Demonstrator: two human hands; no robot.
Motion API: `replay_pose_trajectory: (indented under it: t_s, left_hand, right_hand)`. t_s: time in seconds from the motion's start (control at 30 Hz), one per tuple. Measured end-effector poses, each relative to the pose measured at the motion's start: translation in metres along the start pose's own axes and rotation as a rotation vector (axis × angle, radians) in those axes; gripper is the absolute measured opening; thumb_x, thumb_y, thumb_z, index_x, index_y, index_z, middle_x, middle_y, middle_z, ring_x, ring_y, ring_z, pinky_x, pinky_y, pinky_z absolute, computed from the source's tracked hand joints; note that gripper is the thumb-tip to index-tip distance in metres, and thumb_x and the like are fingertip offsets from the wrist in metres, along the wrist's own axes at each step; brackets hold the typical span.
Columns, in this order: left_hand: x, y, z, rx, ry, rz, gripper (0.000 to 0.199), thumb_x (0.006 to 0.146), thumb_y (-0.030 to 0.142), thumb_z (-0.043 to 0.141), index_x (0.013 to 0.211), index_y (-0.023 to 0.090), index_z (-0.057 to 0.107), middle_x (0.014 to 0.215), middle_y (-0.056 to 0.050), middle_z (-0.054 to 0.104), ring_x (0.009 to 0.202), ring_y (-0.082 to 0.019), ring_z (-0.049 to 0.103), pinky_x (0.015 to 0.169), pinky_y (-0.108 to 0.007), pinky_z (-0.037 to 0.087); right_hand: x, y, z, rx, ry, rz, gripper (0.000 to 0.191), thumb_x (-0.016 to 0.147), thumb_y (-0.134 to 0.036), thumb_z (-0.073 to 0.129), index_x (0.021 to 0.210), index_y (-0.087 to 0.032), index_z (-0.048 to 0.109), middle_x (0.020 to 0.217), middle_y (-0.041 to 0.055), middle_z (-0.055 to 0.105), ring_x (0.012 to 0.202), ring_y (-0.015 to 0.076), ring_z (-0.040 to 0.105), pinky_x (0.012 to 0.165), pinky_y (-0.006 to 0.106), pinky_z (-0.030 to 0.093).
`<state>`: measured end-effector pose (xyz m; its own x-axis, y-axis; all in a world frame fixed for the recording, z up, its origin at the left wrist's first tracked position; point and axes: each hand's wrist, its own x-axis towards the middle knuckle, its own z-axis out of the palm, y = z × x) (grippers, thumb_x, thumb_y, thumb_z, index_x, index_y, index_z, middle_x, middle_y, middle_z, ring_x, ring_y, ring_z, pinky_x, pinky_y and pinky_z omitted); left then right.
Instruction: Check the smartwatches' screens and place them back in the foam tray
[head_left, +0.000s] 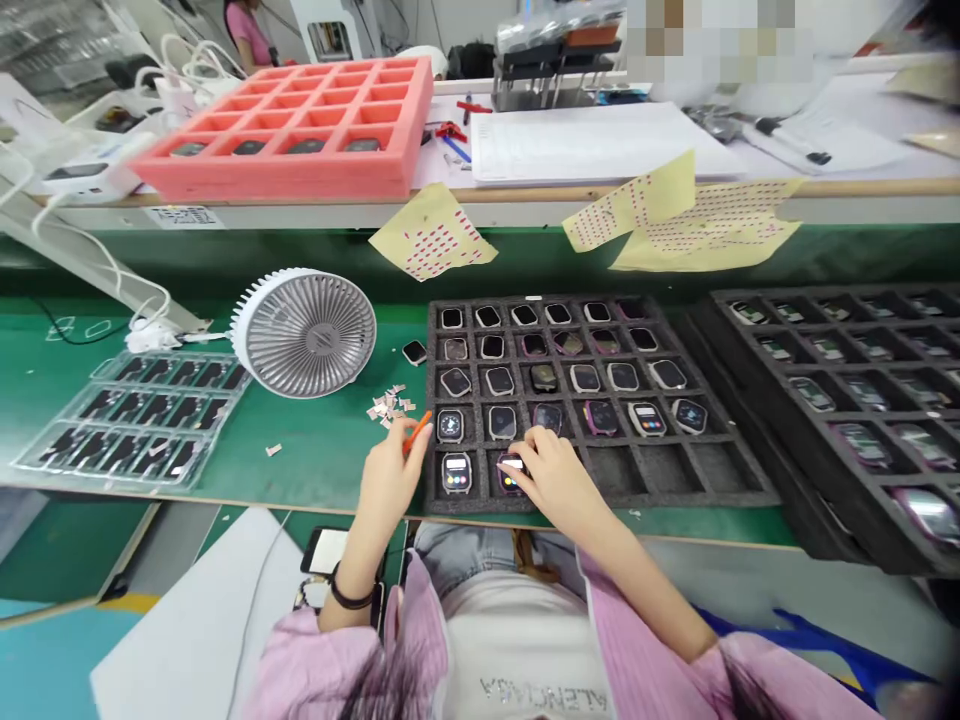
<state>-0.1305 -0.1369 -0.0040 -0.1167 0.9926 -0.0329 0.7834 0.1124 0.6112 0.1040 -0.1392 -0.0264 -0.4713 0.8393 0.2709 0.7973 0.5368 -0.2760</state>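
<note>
While the left hand point(388, 468) is closed around a thin orange stick point(418, 433), the right hand point(561, 472) reaches over a dark tray point(671, 472) and puts its fingertips on a watch with a purple rim point(513, 475). The fingers hide part of that watch, so one cannot quite tell if they pinch it or only touch it. It sits in its own little box in the row nearest the person, with its screen lit up. Between the two hands, in the same row, is a silver watch point(456, 473) that is lit up too. More watches lie in the rows past the right hand.

Just past the left hand, a small pile of pale bits point(390, 402) lies on the green table point(322, 445). A bit farther on, beside the tray, there is a small dark watch point(414, 352). A round fan point(315, 335) stands beyond the left hand and to its left. Farther left of that hand is a clear tray point(97, 476) with dark flat parts. Well to the right of the right hand is another dark tray of watches point(757, 400).
</note>
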Motion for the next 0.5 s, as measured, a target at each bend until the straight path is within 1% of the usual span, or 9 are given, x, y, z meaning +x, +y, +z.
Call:
replay_pose_trajectory:
  t_s: [0.07, 0.13, 0.2, 0.27, 0.33, 0.37, 0.43, 0.47, 0.5]
  left_hand:
    - [-0.008, 0.005, 0.001, -0.058, -0.052, 0.012, 0.032, 0.094, 0.045, 0.039, 0.101, 0.019, 0.057, 0.074, -0.003, 0.068, 0.064, -0.019, 0.064, 0.061, -0.024, 0.039]
    - [-0.014, 0.010, 0.000, -0.129, -0.098, 0.032, 0.031, 0.095, 0.043, 0.038, 0.101, 0.019, 0.057, 0.076, -0.003, 0.067, 0.064, -0.017, 0.062, 0.062, -0.023, 0.039]
    - [-0.019, 0.014, -0.001, -0.206, -0.142, 0.057, 0.030, 0.096, 0.041, 0.037, 0.101, 0.019, 0.057, 0.077, -0.001, 0.065, 0.064, -0.014, 0.058, 0.063, -0.022, 0.038]
    - [-0.024, 0.018, -0.001, -0.281, -0.184, 0.077, 0.029, 0.096, 0.040, 0.038, 0.100, 0.018, 0.057, 0.073, 0.000, 0.061, 0.061, -0.012, 0.053, 0.062, -0.022, 0.037]
    - [-0.027, 0.023, 0.001, -0.373, -0.254, 0.095, 0.030, 0.095, 0.040, 0.038, 0.098, 0.018, 0.058, 0.068, 0.003, 0.055, 0.059, -0.011, 0.048, 0.060, -0.021, 0.035]
    - [-0.028, 0.026, 0.003, -0.431, -0.306, 0.107, 0.031, 0.096, 0.041, 0.038, 0.097, 0.018, 0.058, 0.065, 0.004, 0.051, 0.057, -0.010, 0.044, 0.059, -0.021, 0.033]
    - [-0.029, 0.033, 0.009, -0.558, -0.441, 0.130, 0.035, 0.096, 0.043, 0.035, 0.094, 0.017, 0.059, 0.059, 0.006, 0.041, 0.054, -0.010, 0.038, 0.055, -0.021, 0.031]
    - [-0.030, 0.037, 0.012, -0.611, -0.504, 0.141, 0.037, 0.096, 0.044, 0.035, 0.093, 0.016, 0.059, 0.057, 0.007, 0.037, 0.052, -0.010, 0.035, 0.054, -0.021, 0.030]
    - [-0.030, 0.041, 0.015, -0.646, -0.547, 0.149, 0.038, 0.096, 0.045, 0.035, 0.092, 0.016, 0.058, 0.055, 0.007, 0.035, 0.051, -0.009, 0.033, 0.053, -0.021, 0.029]
  right_hand:
    - [0.003, 0.000, 0.004, 0.004, -0.015, 0.008, 0.032, 0.097, -0.040, 0.044, 0.089, -0.018, 0.065, 0.087, 0.0116, 0.059, 0.079, 0.0247, 0.052, 0.069, 0.038, 0.041]
    - [0.001, 0.005, 0.004, 0.108, -0.022, 0.011, 0.028, 0.095, -0.040, 0.048, 0.090, -0.018, 0.064, 0.091, 0.0114, 0.061, 0.085, 0.0256, 0.054, 0.074, 0.039, 0.043]
    - [-0.003, 0.009, 0.003, 0.281, -0.029, 0.010, 0.021, 0.093, -0.039, 0.054, 0.092, -0.019, 0.062, 0.095, 0.0104, 0.064, 0.091, 0.0257, 0.056, 0.081, 0.042, 0.044]
    - [-0.008, 0.009, 0.002, 0.467, -0.023, 0.039, 0.015, 0.089, -0.036, 0.060, 0.092, -0.022, 0.061, 0.094, 0.0078, 0.067, 0.091, 0.0248, 0.059, 0.087, 0.045, 0.043]
    - [-0.010, 0.007, 0.001, 0.665, 0.022, 0.158, 0.014, 0.085, -0.036, 0.066, 0.090, -0.024, 0.062, 0.090, 0.0052, 0.069, 0.088, 0.0235, 0.061, 0.088, 0.045, 0.044]
    - [-0.009, 0.005, 0.000, 0.785, 0.060, 0.248, 0.015, 0.083, -0.037, 0.068, 0.088, -0.024, 0.062, 0.087, 0.0042, 0.069, 0.085, 0.0223, 0.062, 0.085, 0.043, 0.046]
    - [-0.003, 0.000, -0.005, 1.079, 0.132, 0.442, 0.020, 0.081, -0.040, 0.069, 0.087, -0.023, 0.061, 0.081, 0.0019, 0.066, 0.074, 0.0184, 0.062, 0.070, 0.034, 0.051]
    - [0.001, -0.002, -0.008, 1.240, 0.147, 0.521, 0.022, 0.081, -0.042, 0.069, 0.087, -0.023, 0.060, 0.076, 0.0001, 0.064, 0.066, 0.0157, 0.060, 0.059, 0.029, 0.049]
    - [0.006, -0.005, -0.011, 1.389, 0.148, 0.580, 0.023, 0.081, -0.043, 0.068, 0.087, -0.022, 0.058, 0.071, -0.0022, 0.061, 0.057, 0.0129, 0.057, 0.050, 0.025, 0.046]
